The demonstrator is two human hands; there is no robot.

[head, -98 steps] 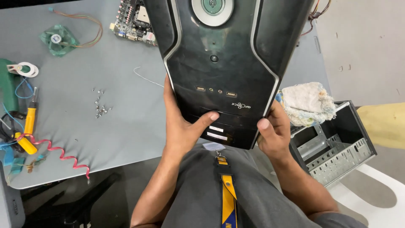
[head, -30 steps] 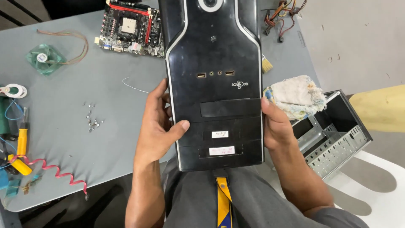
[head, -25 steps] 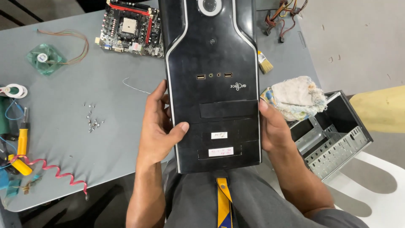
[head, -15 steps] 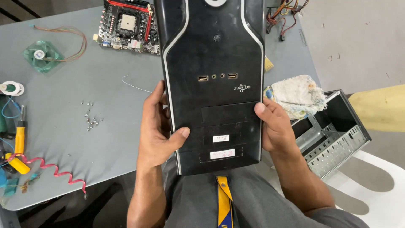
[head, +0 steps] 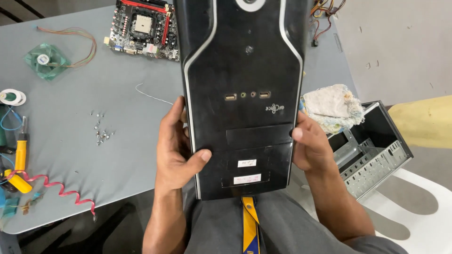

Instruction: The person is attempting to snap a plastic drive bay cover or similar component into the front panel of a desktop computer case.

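I hold a glossy black computer case front panel (head: pixel 242 70) with silver trim, ports in its middle and two small white stickers near its lower end. It lies lengthwise away from me, its near end over my lap. My left hand (head: pixel 176 150) grips its left edge, thumb pressed on the panel's face. On the right edge, my right hand (head: pixel 308 148) clasps it with the thumb on the rim.
On the grey table (head: pixel 94 155): a motherboard (head: pixel 143 28), a green fan (head: pixel 44 59), loose screws (head: pixel 101 134), a thin wire (head: pixel 150 96), a yellow-handled tool (head: pixel 20 162), a red coiled cable (head: pixel 59 190). A rag (head: pixel 332 106) and an open case chassis (head: pixel 372 150) on a white chair sit right.
The panel has straightened from a tilt and slid a little away from me. My hands have shifted along its edges and still grip it.
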